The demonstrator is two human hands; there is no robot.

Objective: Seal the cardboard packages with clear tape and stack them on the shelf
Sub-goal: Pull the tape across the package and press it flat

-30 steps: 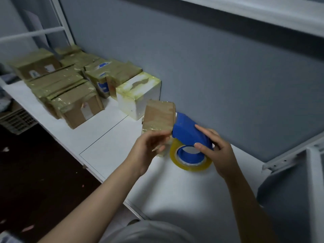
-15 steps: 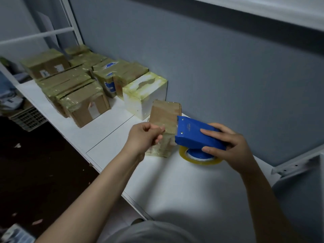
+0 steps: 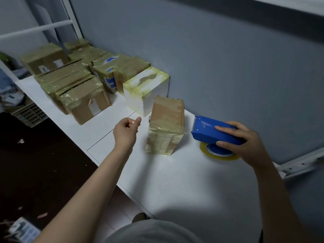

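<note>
Desk (image 3: 184,181): white surface along a grey-blue wall; it carries everything below.
Sealed packages (image 3: 77,88): a cluster of taped cardboard boxes at the far left end, packed close together.
White box (image 3: 149,92): glossy with tape, at the near end of the cluster, just behind the upright package.
Upright package (image 3: 166,127): stands on end on the desk between the two hands, with clear tape wrapped round its lower half.
Tape dispenser (image 3: 205,130): blue, just right of the package, its toothed edge facing it and the tape roll (image 3: 219,156) resting on the desk.
Right hand (image 3: 243,142): fingers wrapped over the dispenser's body.
Left hand (image 3: 127,132): fingers curled in, nothing visible in it, just left of the package and apart from it.
</note>
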